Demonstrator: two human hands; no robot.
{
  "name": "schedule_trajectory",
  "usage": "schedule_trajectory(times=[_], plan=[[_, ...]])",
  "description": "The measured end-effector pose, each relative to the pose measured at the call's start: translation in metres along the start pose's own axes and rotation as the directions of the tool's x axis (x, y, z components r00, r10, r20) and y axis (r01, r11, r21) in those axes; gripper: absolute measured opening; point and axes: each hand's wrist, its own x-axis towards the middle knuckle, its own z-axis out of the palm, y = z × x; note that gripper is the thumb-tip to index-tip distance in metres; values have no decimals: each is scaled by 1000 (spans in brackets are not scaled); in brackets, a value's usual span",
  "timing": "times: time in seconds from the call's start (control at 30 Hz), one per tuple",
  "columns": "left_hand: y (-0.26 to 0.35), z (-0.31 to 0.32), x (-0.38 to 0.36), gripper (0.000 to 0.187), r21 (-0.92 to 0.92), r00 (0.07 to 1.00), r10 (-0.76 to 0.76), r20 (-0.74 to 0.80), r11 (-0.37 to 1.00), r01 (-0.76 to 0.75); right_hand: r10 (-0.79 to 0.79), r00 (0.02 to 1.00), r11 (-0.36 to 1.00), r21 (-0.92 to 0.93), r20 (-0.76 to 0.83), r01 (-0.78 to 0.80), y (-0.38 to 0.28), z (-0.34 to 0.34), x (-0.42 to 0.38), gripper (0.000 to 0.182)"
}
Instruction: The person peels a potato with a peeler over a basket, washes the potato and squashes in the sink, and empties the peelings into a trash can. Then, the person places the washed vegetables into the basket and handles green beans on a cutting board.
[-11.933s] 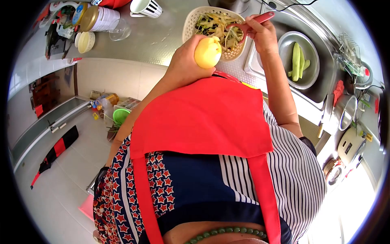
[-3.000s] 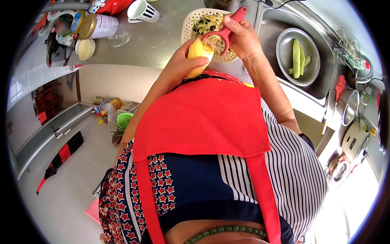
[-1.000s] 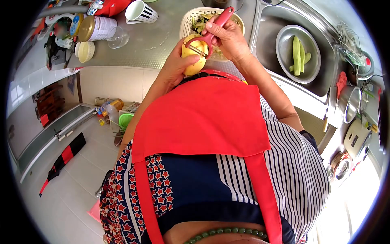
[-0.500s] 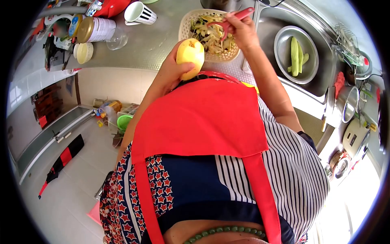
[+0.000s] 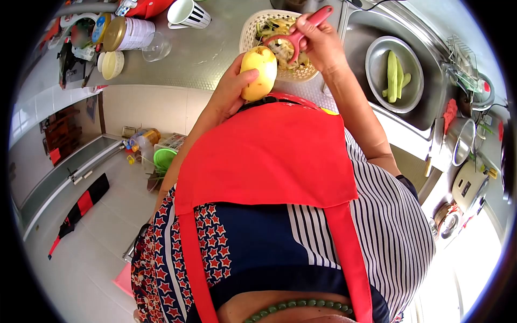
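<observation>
Metal counter (image 5: 202, 60), potato (image 5: 261, 73), red peeler (image 5: 295, 40).

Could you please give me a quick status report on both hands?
Left hand holding yellow potato. Right hand gripping red peeler, over basket of peelings. Nothing visible blocking peeler from potato.
</observation>
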Motion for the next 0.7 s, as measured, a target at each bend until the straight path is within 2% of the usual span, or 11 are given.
schedule_trajectory(times=[0.13, 0.27, 0.37, 0.6, 0.63, 0.67, 0.7], plan=[[0, 0, 3, 55, 7, 1000, 8, 10, 1000, -8, 103, 991, 992, 68, 88, -109, 13, 20, -13, 10], [-2, -4, 3, 58, -14, 999, 27, 35, 1000, -26, 121, 993, 984, 133, 15, -122, 17, 6, -4, 11], [4, -7, -4, 60, -27, 989, 29, 142, 999, -25, -1, 986, 997, -77, -169, -13, 25, -30, 11, 11], [-3, -6, 0, 64, -49, 997, -12, 79, 999, 16, 89, 990, 954, 275, 111, -117, -1, -40, 10, 14], [-4, -9, 1, 63, -63, 996, -18, 91, 998, 24, -12, 1000, 973, -230, -23, 6, -1, -38, 9, 14], [-4, -11, 2, 62, -77, 994, -22, 103, 997, 30, -167, 982, 725, -686, -89, 61, 0, -33, 7, 14], [-4, -10, 3, 63, -73, 995, -11, 96, 997, 18, -329, 942, 283, -959, -71, 26, 0, -29, 4, 14]])
